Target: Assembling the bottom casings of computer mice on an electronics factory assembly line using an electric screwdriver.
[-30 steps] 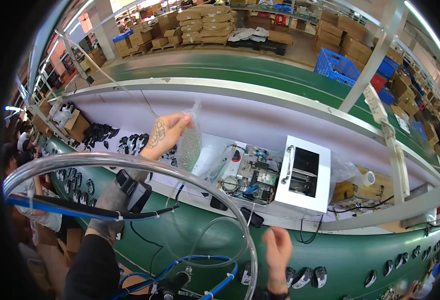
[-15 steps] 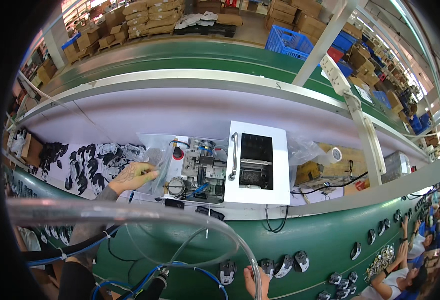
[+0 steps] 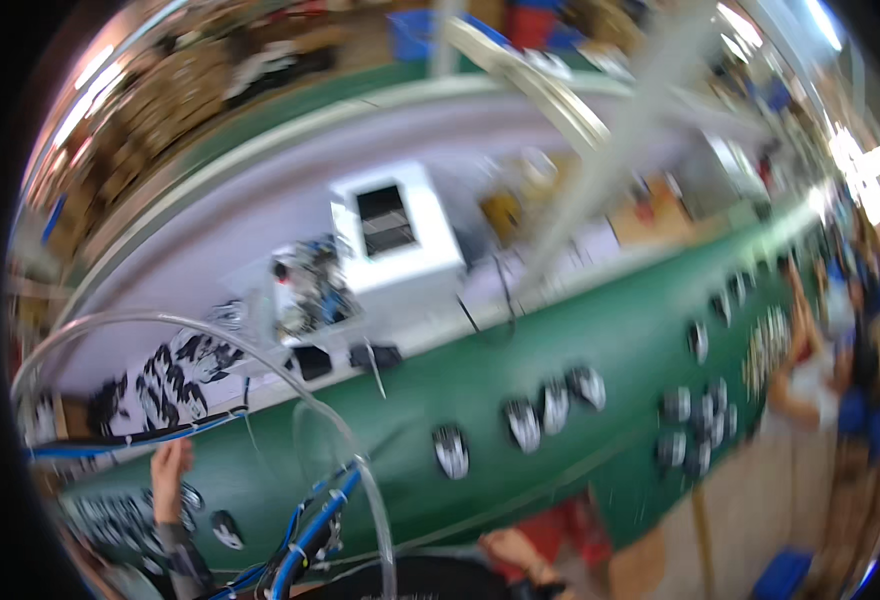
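My left hand (image 3: 171,465) is raised over the left part of the green belt, near several mouse-shaped parts (image 3: 225,530). Motion smears its fingers, and nothing can be made out in them. Low in the view, my right hand (image 3: 512,547) looks curled in front of a red object; its fingers are blurred too. Grey-and-black computer mice (image 3: 451,452) lie along the middle of the belt, out of reach of both hands. Behind the belt stands a machine with a white windowed cover (image 3: 410,268) and a metal fixture (image 3: 315,285). Nothing touches it.
A clear hose (image 3: 372,490) arches across the front, beside blue tubing (image 3: 310,525). Dark plastic shells (image 3: 170,385) cover the bench at left. A slanting pale post (image 3: 585,190) crosses the bench. Another person (image 3: 800,390) sits at the far right near a cluster of mice (image 3: 700,420).
The view has swung right and tilted. My left hand has left the clear plastic sheet beside the machine and come back over the belt. My right hand no longer overlaps the hose.
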`<state>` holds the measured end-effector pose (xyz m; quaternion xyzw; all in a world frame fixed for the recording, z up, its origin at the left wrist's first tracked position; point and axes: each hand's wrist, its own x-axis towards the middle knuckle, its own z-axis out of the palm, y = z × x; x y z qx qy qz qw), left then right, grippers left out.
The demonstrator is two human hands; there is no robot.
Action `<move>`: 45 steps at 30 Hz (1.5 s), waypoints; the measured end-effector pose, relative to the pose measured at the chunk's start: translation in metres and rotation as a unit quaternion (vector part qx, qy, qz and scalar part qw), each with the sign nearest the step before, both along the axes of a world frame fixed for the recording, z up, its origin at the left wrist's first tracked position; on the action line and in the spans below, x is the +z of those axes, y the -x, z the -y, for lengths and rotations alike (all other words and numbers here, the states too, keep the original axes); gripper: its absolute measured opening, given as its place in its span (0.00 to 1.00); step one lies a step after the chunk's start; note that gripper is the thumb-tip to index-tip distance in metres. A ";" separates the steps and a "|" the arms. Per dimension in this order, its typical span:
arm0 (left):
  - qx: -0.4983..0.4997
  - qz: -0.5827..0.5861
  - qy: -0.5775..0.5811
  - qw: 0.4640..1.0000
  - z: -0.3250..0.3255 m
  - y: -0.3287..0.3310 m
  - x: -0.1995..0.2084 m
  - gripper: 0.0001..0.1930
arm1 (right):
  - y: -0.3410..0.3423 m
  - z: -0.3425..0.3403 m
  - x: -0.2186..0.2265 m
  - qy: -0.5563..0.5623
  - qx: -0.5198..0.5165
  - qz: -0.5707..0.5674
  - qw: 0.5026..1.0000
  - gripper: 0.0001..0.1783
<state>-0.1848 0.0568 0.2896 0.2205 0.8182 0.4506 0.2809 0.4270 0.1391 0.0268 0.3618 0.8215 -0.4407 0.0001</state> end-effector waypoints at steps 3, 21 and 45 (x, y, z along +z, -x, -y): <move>-0.037 0.021 0.115 0.992 0.082 0.014 -0.038 0.14 | -0.036 0.055 0.003 0.358 -0.227 0.115 0.898 0.19; -0.392 0.088 0.462 0.791 0.143 -0.055 -0.120 0.18 | 0.052 0.425 -0.024 0.711 -0.566 -0.084 0.408 0.24; -0.419 0.035 0.533 0.735 0.226 -0.015 -0.227 0.17 | 0.062 0.658 -0.026 0.771 -0.306 0.102 0.549 0.30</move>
